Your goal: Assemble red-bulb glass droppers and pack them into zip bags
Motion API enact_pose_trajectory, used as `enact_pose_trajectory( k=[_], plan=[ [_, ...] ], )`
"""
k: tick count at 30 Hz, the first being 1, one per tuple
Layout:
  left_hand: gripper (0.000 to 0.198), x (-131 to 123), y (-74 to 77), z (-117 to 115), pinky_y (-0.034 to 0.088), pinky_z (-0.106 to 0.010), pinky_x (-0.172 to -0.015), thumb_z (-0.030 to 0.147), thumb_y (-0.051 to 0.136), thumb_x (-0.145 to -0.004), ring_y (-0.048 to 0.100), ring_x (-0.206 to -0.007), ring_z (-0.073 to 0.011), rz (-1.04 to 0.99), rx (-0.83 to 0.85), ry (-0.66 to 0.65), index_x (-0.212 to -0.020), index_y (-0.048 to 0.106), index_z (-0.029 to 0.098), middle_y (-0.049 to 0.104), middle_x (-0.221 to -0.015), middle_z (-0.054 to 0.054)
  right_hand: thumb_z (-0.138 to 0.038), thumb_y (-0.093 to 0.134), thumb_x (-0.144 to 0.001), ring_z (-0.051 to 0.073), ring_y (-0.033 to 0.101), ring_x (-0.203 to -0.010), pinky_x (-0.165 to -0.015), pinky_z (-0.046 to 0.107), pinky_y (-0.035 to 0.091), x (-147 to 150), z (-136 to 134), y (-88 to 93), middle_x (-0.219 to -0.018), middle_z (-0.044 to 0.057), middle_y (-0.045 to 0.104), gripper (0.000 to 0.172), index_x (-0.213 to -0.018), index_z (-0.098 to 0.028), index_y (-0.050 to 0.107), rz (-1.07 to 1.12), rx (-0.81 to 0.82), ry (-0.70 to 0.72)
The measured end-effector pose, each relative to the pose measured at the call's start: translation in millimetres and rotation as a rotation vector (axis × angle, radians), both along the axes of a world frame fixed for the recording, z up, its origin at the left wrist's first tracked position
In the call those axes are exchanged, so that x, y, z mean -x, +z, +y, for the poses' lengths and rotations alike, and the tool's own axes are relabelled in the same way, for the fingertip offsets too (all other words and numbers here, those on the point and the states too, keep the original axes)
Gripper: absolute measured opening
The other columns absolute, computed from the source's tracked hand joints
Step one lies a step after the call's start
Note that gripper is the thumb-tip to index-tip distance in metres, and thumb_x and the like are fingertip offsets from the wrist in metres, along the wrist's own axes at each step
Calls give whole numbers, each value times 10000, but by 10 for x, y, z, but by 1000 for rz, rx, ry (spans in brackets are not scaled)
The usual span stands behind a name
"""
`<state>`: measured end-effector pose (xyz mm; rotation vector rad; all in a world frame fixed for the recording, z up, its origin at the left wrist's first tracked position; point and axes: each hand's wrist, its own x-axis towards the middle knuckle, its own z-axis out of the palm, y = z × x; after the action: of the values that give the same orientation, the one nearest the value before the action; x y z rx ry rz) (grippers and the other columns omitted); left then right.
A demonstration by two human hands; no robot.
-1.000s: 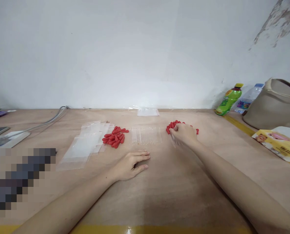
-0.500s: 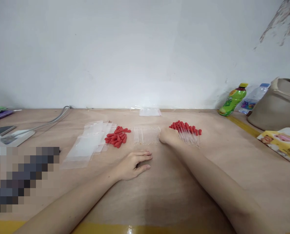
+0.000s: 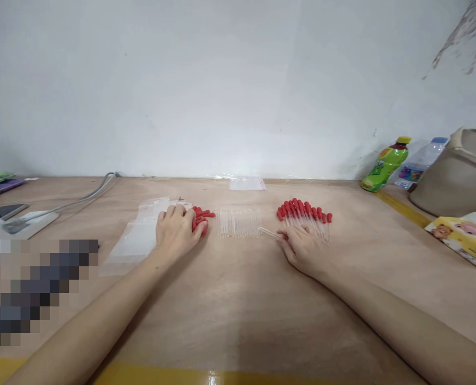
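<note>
My left hand (image 3: 176, 230) is on the left pile of red rubber dropper bulbs (image 3: 203, 214), fingers curled down and thumb against a bulb; it covers part of the pile and its fingertips are partly hidden. In my right hand (image 3: 302, 246) a thin clear glass dropper tube (image 3: 268, 232) is pinched, its free end pointing left. Between the hands lies a row of clear tubes (image 3: 238, 223), side by side. Just beyond my right hand, finished-looking droppers with red bulbs (image 3: 299, 207) lie fanned out, their stems partly covered by the hand.
Clear plastic bags (image 3: 133, 246) lie left of the bulbs, and another bag (image 3: 247, 184) is near the wall. A cable (image 3: 83, 200) runs across the left side. At the right are a green bottle (image 3: 385, 164), a clear bottle (image 3: 420, 163), a beige bag (image 3: 458, 174) and a yellow packet (image 3: 464, 235).
My left hand has moved left and away from me, from the bare tabletop onto the red bulbs. My right hand has drawn back rightward from the tube row, with a tube in its fingers.
</note>
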<state>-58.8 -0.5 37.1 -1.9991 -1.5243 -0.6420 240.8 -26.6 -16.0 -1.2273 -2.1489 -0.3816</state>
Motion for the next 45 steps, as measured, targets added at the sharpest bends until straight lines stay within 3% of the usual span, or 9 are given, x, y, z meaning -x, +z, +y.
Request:
enact_pose_trajectory(
  k=[8, 14, 19, 22, 26, 30, 33, 39, 45],
  plan=[
    [207, 124, -170, 148, 344, -414, -629, 313, 566, -684, 481, -704, -267, -25, -23, -25, -528, 498, 196, 495, -630, -86, -245, 374, -881, 183, 535, -789, -704, 301, 335, 4, 36, -91, -790, 62, 615, 239, -982, -148, 568, 49, 55, 39],
    [195, -4, -49, 13, 340, -395, -668, 296, 508, -769, 471, -749, -248, -61, -99, -153, -602, 527, 196, 490, -657, -73, -236, 371, -879, 184, 530, -789, -696, 305, 353, 10, 19, -61, -791, 67, 609, 245, -958, -153, 587, 55, 59, 46],
    [139, -313, -139, -269, 394, -334, -689, 277, 492, -806, 476, -750, -192, -159, 163, -507, -770, 574, 170, 511, -764, -54, -225, 383, -870, 174, 529, -761, -685, 290, 382, 56, -54, 17, -789, 65, 595, 210, -885, -157, 581, 93, 90, 84],
    [117, -403, -280, -351, 416, -294, -653, 243, 491, -804, 483, -717, -162, -240, 337, -607, -761, 564, 161, 493, -755, -39, -209, 382, -863, 150, 535, -734, -660, 264, 406, 89, -115, 60, -835, 62, 585, 186, -891, -162, 560, 132, 136, 129],
    [175, -423, -366, -350, 448, -275, -623, 248, 513, -797, 502, -685, -136, -358, 484, -633, -942, 571, 169, 517, -866, -45, -192, 377, -860, 139, 543, -728, -644, 249, 427, 125, -173, 97, -826, 57, 584, 178, -883, -174, 553, 134, 173, 183],
    [232, -463, -383, -310, 456, -332, -769, 288, 537, -798, 542, -859, -180, -351, 518, -681, -996, 620, 201, 518, -1051, -74, -223, 419, -857, 145, 549, -734, -668, 260, 438, 151, -180, 78, -798, 48, 594, 156, -875, -179, 568, 114, 164, 200],
    [196, -506, -398, -293, 440, -338, -826, 270, 492, -835, 550, -911, -186, -368, 512, -698, -887, 667, 197, 547, -1039, -75, -241, 436, -863, 137, 554, -749, -707, 269, 439, 174, -168, 24, -831, 48, 605, 173, -929, -183, 585, 128, 126, 234],
    [209, -545, -369, -334, 463, -300, -754, 266, 444, -868, 575, -822, -165, -557, 522, -733, -932, 621, 174, 624, -884, -57, -229, 416, -872, 117, 560, -692, -651, 239, 446, 255, -211, 35, -797, 41, 610, 217, -957, -201, 614, 198, 104, 263],
    [194, -552, -397, -355, 469, -278, -733, 281, 452, -864, 589, -816, -155, -629, 610, -746, -939, 599, 178, 641, -883, -38, -226, 434, -861, 113, 555, -660, -618, 227, 439, 294, -245, 87, -773, 37, 611, 211, -955, -197, 622, 215, 125, 260]
  ],
)
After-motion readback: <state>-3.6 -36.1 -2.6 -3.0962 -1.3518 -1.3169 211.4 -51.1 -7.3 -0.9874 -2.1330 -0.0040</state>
